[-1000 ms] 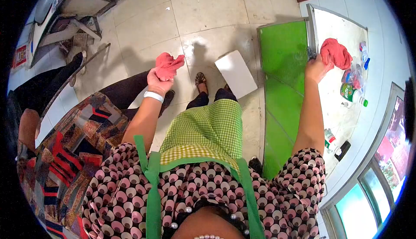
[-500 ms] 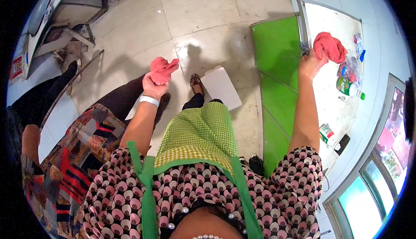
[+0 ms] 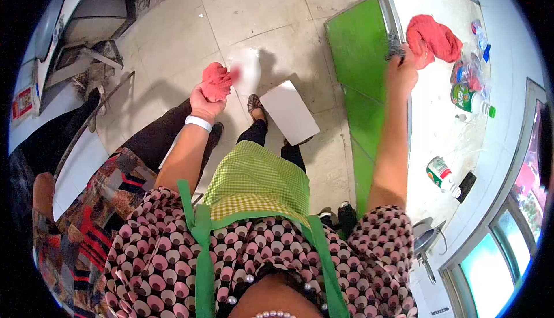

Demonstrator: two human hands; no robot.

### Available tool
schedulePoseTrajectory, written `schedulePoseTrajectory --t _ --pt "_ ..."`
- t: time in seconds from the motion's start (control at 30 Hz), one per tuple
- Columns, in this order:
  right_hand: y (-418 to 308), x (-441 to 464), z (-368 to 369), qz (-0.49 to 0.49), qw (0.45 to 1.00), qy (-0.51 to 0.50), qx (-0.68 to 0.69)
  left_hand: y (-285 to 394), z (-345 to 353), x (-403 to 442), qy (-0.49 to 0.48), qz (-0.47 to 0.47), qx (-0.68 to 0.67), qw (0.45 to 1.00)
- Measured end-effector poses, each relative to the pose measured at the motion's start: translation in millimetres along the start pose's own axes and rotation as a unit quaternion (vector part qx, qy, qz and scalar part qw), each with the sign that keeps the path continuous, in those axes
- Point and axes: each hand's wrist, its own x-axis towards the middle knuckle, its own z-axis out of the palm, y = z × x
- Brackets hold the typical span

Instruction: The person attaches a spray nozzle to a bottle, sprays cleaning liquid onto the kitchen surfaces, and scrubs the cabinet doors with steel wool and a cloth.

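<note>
My left hand (image 3: pixel 209 103), with a white band on its wrist, is closed around a crumpled red cloth (image 3: pixel 217 81) above the floor. Over the near edge of the white counter (image 3: pixel 438 127), my right hand (image 3: pixel 401 74) grips a dark grey, mesh-like scrubber (image 3: pixel 394 47), which sticks out past its fingers. A second red cloth (image 3: pixel 431 40) lies bunched on the counter right beside that hand. Whether the fingers still touch this cloth I cannot tell.
Plastic bottles, one with a green label (image 3: pixel 463 97) and one lying nearer (image 3: pixel 441 172), are on the counter by a dark block (image 3: pixel 466 186). Green cabinet fronts (image 3: pixel 358 52) stand below. A white board (image 3: pixel 290 113) is near my feet. Another person's patterned clothing (image 3: pixel 109 202) is close at left.
The red cloth at my right hand has gone from a raised bundle to lying spread on the counter. The scrubber stays in that hand. My left hand has barely moved.
</note>
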Motion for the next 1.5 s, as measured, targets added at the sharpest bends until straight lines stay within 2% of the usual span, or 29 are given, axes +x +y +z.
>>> schedulePoseTrajectory --t 0.03,0.1,0.17,0.2,0.23,0.33,0.4,0.43,0.5,0.57,0.6,0.63,0.7,0.77,0.83,0.9,0.93,0.97,1.0,1.03,1.1,1.13,1.17,1.2,1.23,1.3,1.37,1.43,1.5 --pt "-7 -11 0 0.021 0.998 0.006 0.064 -5 4 1 -0.009 0.006 0.009 1.000" --pt "-25 -52 22 -0.086 0.990 0.081 0.071 8 -3 0 -0.055 -0.019 -0.007 0.998" --pt "-40 -93 37 0.056 0.982 -0.034 0.179 12 -14 5 -0.081 -0.017 -0.001 0.997" --pt "-44 -110 44 0.092 0.968 -0.051 0.228 3 3 -11 -0.034 0.021 0.005 0.999" --pt "-41 -124 55 0.127 0.950 -0.071 0.277 4 1 -7 -0.039 0.021 0.010 0.999" --pt "-3 -162 112 0.185 0.939 -0.076 0.281 1 -8 3 -0.054 0.016 -0.026 0.998" --pt "8 -175 124 0.383 0.812 -0.123 0.423 -1 -21 12 -0.070 0.014 0.012 0.997" --pt "13 -180 125 0.386 0.811 -0.119 0.424 -8 -21 6 -0.066 0.013 0.028 0.997" --pt "21 -191 127 0.461 0.741 -0.162 0.461 -17 -18 2 -0.028 0.007 0.010 1.000" --pt "32 -207 141 0.482 0.735 -0.145 0.455 -18 -19 -4 -0.002 0.005 0.030 1.000" --pt "32 -216 144 0.497 0.729 -0.136 0.451 -12 -31 2 -0.074 -0.030 0.030 0.996" --pt "36 -227 145 0.508 0.722 -0.158 0.442 -11 -45 12 -0.077 -0.002 0.072 0.994" --pt "40 -226 138 0.525 0.706 -0.157 0.448 -15 -36 8 -0.015 0.002 0.045 0.999" --pt "47 -242 148 0.523 0.711 -0.202 0.426 -12 -46 17 -0.020 0.004 0.000 1.000" --pt "74 -268 167 0.520 0.719 -0.230 0.398 -12 -48 7 -0.030 -0.035 -0.056 0.997" --pt "113 -321 209 0.464 0.794 -0.292 0.261 -18 -52 3 0.021 0.005 -0.029 0.999" --pt "115 -337 211 0.475 0.786 -0.304 0.254 -18 -63 7 0.024 0.002 -0.009 1.000" --pt "116 -349 210 0.432 0.806 -0.347 0.207 -17 -74 10 0.041 0.000 -0.008 0.999" --pt "118 -357 207 0.385 0.824 -0.383 0.161 -19 -82 13 0.022 -0.009 0.004 1.000" --pt "119 -350 194 0.384 0.828 -0.379 0.153 -20 -83 8 -0.013 -0.022 0.010 1.000" --pt "119 -351 184 0.427 0.774 -0.447 0.140 -32 -66 -3 0.011 -0.005 -0.004 1.000" --pt "119 -349 175 0.427 0.774 -0.447 0.138 -36 -57 -9 0.028 0.017 -0.019 0.999" --pt "107 -338 155 0.512 0.657 -0.489 0.258 -36 -56 -12 0.032 0.016 -0.016 0.999" --pt "93 -323 138 0.577 0.518 -0.509 0.373 -33 -54 -14 -0.018 -0.009 -0.015 1.000" --pt "80 -310 129 0.578 0.515 -0.506 0.379 -31 -51 -15 -0.069 -0.034 -0.013 0.997" --pt "65 -294 116 0.558 0.483 -0.588 0.331 -40 -26 -32 -0.062 -0.035 0.008 0.997" --pt "72 -295 128 0.561 0.475 -0.562 0.379 -47 -10 -45 -0.048 -0.034 0.031 0.998" --pt "81 -289 145 0.564 0.467 -0.535 0.421 -48 -10 -54 -0.085 -0.044 0.074 0.993" --pt "80 -261 154 0.510 0.520 -0.601 0.329 -47 -23 -64 -0.109 -0.060 0.054 0.991"
